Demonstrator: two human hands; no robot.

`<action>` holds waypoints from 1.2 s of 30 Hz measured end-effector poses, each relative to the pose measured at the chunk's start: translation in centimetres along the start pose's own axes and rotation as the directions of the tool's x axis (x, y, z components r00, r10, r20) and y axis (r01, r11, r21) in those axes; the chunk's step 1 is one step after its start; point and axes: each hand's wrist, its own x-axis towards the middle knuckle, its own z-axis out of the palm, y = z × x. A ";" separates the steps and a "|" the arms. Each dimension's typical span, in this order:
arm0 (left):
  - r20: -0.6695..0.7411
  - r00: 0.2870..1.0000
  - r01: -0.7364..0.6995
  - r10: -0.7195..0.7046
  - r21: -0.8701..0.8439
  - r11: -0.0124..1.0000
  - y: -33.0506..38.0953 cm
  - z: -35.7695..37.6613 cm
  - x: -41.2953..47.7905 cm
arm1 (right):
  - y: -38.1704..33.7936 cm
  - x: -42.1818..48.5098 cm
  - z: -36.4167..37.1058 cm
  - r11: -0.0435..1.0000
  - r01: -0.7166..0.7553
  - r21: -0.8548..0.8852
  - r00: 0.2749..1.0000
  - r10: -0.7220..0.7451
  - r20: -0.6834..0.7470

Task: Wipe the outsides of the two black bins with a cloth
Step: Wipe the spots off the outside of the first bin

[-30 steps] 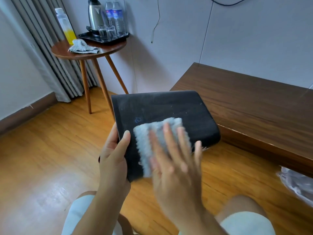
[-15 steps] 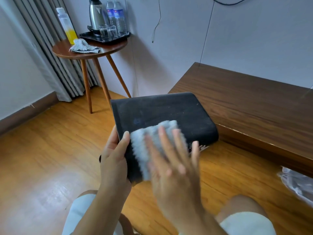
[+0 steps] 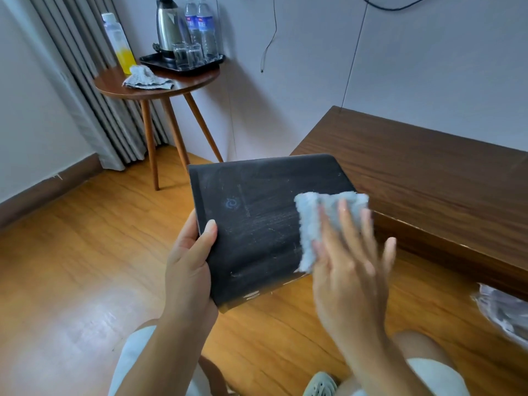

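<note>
A black bin [image 3: 257, 224] lies on its side in front of me, one flat outer face turned up, scuffed and streaked. My left hand [image 3: 188, 267] grips its left edge, thumb on the face and fingers hidden underneath. My right hand [image 3: 351, 267] presses a pale blue fluffy cloth [image 3: 323, 221] against the right part of that face with straight, spread fingers. Only one black bin is in view.
A low wooden bench [image 3: 428, 172] runs along the wall right behind the bin. A round side table [image 3: 160, 87] at the back left carries a kettle, bottles, glasses and a grey rag [image 3: 145, 78]. A crumpled plastic bag [image 3: 503, 310] lies at the right edge. My knees are below.
My right hand has slid the cloth from the lower middle of the bin's face to its right side. The bin has turned a little in my left hand's grip.
</note>
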 end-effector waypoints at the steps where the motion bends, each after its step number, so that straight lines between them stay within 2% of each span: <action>1: 0.010 1.000 0.005 -0.005 0.008 1.000 -0.1 0.4 0.0 | -1.5 -0.9 0.1 0.998 0.057 0.010 0.998 -0.057 0.011; 4: 0.063 0.997 0.042 -0.040 -0.025 0.999 -0.4 0.9 -0.2 | -4.1 -3.6 0.4 0.962 0.274 0.010 0.961 -0.274 0.047; 6: 0.043 0.997 0.067 -0.066 -0.034 0.997 -0.5 0.6 -0.3 | -2.8 -3.2 0.2 0.953 0.302 -0.019 0.952 -0.301 0.047; 10: -0.043 0.997 0.068 -0.069 -0.010 0.998 -0.2 -0.5 0.1 | 2.2 -0.6 -0.7 0.996 0.084 -0.006 0.996 -0.084 0.022; 12: -0.063 0.994 0.091 -0.093 -0.022 0.996 0.0 -0.9 0.2 | 4.0 0.2 -1.0 0.994 -0.002 0.112 1.000 -0.001 0.031; 16: -0.081 0.982 0.166 -0.170 -0.053 0.985 -0.1 -1.2 0.5 | 4.2 0.6 -1.4 0.915 -0.011 0.402 1.000 0.003 0.019; 19: -0.082 0.975 0.201 -0.205 -0.049 0.978 0.2 -1.0 0.5 | 3.9 1.0 -1.9 0.863 -0.032 0.505 0.999 0.026 0.019; 23: -0.079 0.987 0.146 -0.143 0.038 0.989 0.6 -0.5 0.0 | 4.0 1.6 -2.1 0.852 -0.094 0.515 0.996 0.073 0.060; 25: -0.027 0.997 0.074 -0.071 0.121 0.990 0.7 -0.2 -0.3 | 4.0 1.9 -2.3 0.843 -0.137 0.520 0.990 0.108 0.087; 29: 0.108 0.994 0.000 -0.022 0.201 0.980 0.6 -1.0 -0.5 | 3.7 2.6 -2.9 0.828 -0.183 0.530 0.983 0.151 0.104; 33: 0.253 0.966 -0.015 -0.059 0.283 0.959 2.4 -1.8 -0.3 | 3.5 3.0 -3.6 0.822 -0.238 0.518 0.971 0.215 0.105; 36: 0.238 0.969 0.017 -0.070 0.218 0.976 3.3 -2.0 -0.9 | 3.2 3.1 -3.8 0.820 -0.263 0.508 0.963 0.251 0.095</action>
